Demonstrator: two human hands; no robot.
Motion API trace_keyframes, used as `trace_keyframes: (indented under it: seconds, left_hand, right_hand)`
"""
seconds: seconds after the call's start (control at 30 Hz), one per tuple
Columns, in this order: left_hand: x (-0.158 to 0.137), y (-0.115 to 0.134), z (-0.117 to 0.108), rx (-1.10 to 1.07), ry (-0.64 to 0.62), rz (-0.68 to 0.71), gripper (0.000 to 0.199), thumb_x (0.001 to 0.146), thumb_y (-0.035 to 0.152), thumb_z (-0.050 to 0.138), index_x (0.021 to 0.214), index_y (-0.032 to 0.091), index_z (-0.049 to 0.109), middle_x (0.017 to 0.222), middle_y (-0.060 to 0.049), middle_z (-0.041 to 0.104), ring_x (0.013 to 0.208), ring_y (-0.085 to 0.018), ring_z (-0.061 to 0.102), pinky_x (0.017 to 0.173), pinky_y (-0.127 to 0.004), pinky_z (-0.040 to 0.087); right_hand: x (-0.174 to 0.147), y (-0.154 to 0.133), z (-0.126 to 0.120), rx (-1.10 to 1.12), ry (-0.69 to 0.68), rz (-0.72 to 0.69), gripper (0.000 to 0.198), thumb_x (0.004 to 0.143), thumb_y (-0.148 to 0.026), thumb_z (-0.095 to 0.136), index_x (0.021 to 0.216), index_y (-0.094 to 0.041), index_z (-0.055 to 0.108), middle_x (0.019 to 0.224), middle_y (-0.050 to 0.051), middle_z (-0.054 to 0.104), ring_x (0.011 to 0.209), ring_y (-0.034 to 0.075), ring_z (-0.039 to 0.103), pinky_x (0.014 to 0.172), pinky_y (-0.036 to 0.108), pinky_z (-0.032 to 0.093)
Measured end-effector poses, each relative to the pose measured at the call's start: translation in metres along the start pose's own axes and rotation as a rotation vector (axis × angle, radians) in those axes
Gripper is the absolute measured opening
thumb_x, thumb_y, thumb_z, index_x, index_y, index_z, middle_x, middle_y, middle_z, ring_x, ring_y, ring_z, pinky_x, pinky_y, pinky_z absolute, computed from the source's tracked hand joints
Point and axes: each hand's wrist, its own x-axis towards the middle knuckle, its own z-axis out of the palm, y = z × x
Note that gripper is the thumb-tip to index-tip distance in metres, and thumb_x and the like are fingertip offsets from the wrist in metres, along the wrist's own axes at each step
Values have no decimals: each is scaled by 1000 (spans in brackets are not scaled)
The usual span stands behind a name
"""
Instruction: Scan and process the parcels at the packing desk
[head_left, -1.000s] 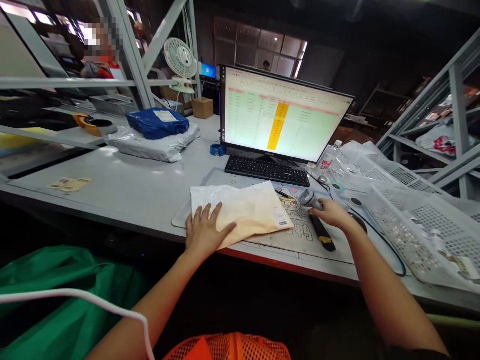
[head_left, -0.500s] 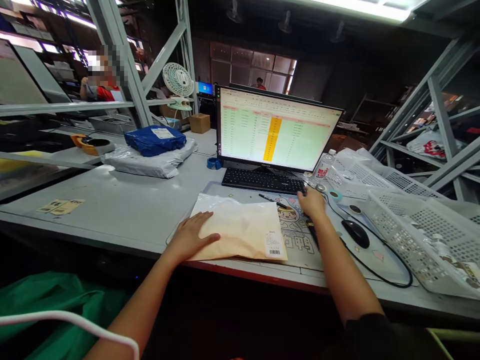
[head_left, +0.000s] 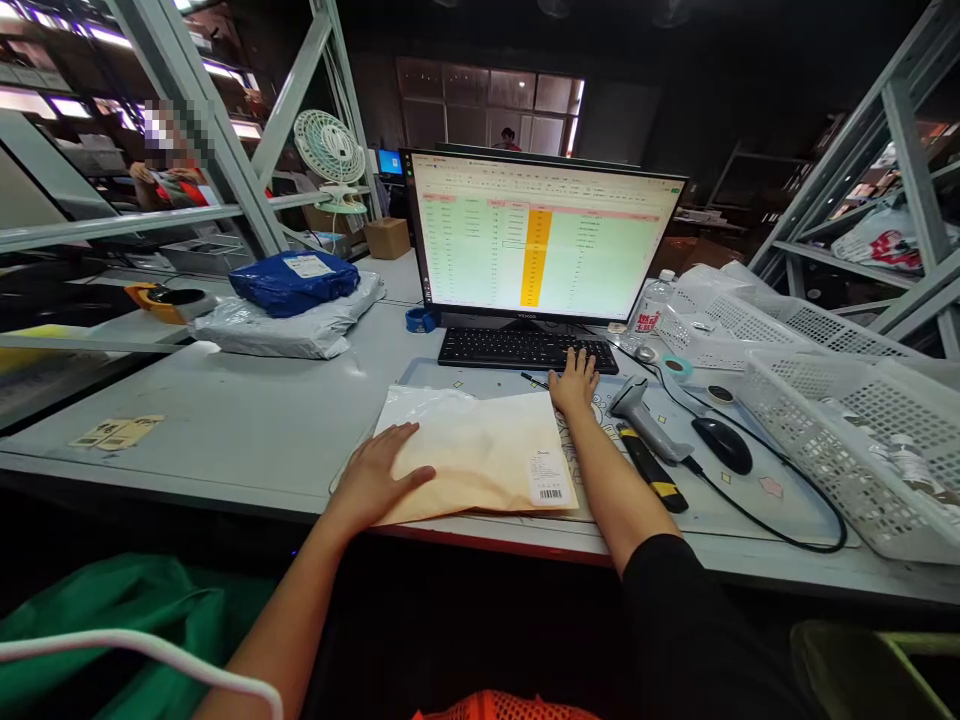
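Cream packet [head_left: 472,450] lies under the left grip [head_left: 379,480], black keyboard [head_left: 495,347] under the right grip [head_left: 574,382]

Flat and spread, the left grip rests on the packet's left end, its thumb reaching in across the paper; nothing is pinched. The packet lies to the right of that grip, near the front edge of the counter [head_left: 262,410], with a barcode label [head_left: 550,478] on its far end from the thumb. The right grip is spread too — fingers apart, reaching forward over the right-hand part of the keyboard. Whether its fingertips press any keys cannot be told.

Just left of the right grip, a dark pen [head_left: 533,380] lies beyond the packet. Straight ahead of both grips stands a monitor [head_left: 465,260], its screen showing a table with one orange column. To the right of the right grip lies a grey scanner [head_left: 649,420], with a black-and-yellow knife [head_left: 652,470] close along its near side. Farther right come a black mouse [head_left: 721,445] and a white perforated basket [head_left: 802,450].

Ahead and to the left of the left grip, well apart from it, a blue parcel [head_left: 292,282] sits on top of a silvery-white one [head_left: 285,335] — and nearer, also to its left, lie pale yellow cards [head_left: 120,432].
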Motion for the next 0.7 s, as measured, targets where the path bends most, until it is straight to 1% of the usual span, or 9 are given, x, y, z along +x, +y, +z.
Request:
trace_keyframes:
  seconds: [0.07,0.13,0.27,0.37,0.4,0.47,0.53,0.6,0.7]
  left_hand:
    - [0,-1,1,-8,10,3,81,91,69,62,157,21,58,167,-10,52,156,-36,47,132,-52,35]
    - [0,-2,2,-12,23,10,80,92,69,62,156,22,58,166,-11,53,155,-36,48,132,-53,36]
    - [0,-1,1,-8,28,19,79,91,69,64,155,22,59,163,-11,56,153,-37,50,131,-54,37]
    - [0,0,1,-22,32,21,80,91,68,65,155,20,60,163,-12,56,153,-38,50,132,-55,36]
    - [0,0,1,-32,37,22,81,90,68,66,155,20,60,163,-13,56,153,-38,50,132,-55,36]
    - [-1,-1,2,-58,53,20,81,89,68,67,154,19,60,162,-13,57,153,-37,51,132,-54,36]
    - [-3,-3,3,-84,80,16,81,88,68,69,153,19,62,161,-13,58,151,-37,53,133,-53,36]
    - [-5,-4,3,-107,115,21,81,86,69,71,151,21,64,159,-12,61,149,-37,55,132,-53,37]
    - [-6,-4,2,-181,165,40,79,85,73,71,144,21,68,152,-13,66,143,-36,61,129,-52,43]
  right_hand:
    - [2,0,1,-10,-46,24,69,108,-44,42,169,-13,41,183,16,14,169,39,7,133,61,14]
    - [2,-1,3,0,-61,27,68,107,-45,41,167,-13,44,183,16,14,169,40,6,133,61,13]
    - [2,-1,3,39,-49,31,69,106,-43,43,168,-12,43,183,16,14,169,40,7,132,63,14]
    - [1,-1,-7,118,37,-11,69,107,-40,39,168,-6,39,181,21,19,168,39,11,133,60,14]
    - [0,-1,-12,166,54,-44,68,109,-40,35,167,-5,39,178,24,26,166,38,17,132,58,18]
    - [-5,-6,-22,253,19,-133,66,111,-42,29,163,-5,45,164,26,49,155,35,41,126,51,33]
    - [-15,-16,-29,289,-96,-233,63,112,-51,34,153,-11,59,141,21,70,131,30,64,112,41,48]
    - [-30,-31,-35,294,-206,-325,58,106,-61,52,137,-17,73,122,15,79,112,27,73,99,35,54]
    - [-59,-51,-47,240,-420,-440,56,94,-67,72,122,-19,80,113,14,81,103,30,75,93,37,56]
